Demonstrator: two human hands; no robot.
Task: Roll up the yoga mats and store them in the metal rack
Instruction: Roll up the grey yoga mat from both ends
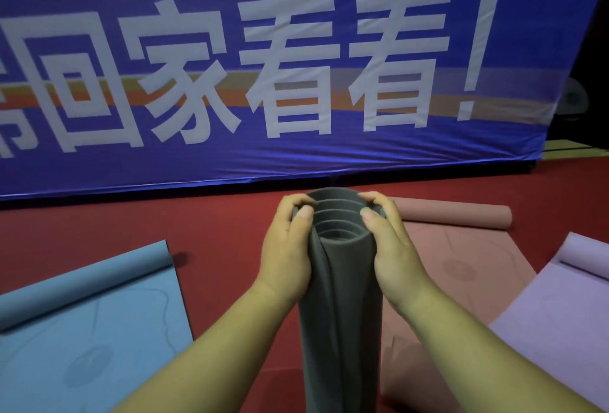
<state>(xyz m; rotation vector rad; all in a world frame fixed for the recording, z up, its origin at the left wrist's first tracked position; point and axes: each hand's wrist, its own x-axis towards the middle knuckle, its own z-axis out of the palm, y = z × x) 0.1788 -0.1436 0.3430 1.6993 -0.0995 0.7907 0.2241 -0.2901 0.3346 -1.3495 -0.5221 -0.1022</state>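
Observation:
A rolled grey yoga mat point(342, 307) stands upright in front of me, its spiral end facing up. My left hand point(288, 248) grips its left side near the top, thumb over the rim. My right hand point(390, 244) grips the right side the same way. A blue mat point(82, 330) lies on the floor at the left, its far end curled. A pink mat point(458, 258) lies at the right with a rolled far end. A lilac mat point(566, 314) lies at the far right, also curled at its end. No metal rack is in view.
The floor is red carpet point(224, 231). A large blue banner point(263, 66) with white characters stands close behind the mats, across most of the view. A dark gap and a yellowish floor strip point(573, 147) show past the banner's right edge.

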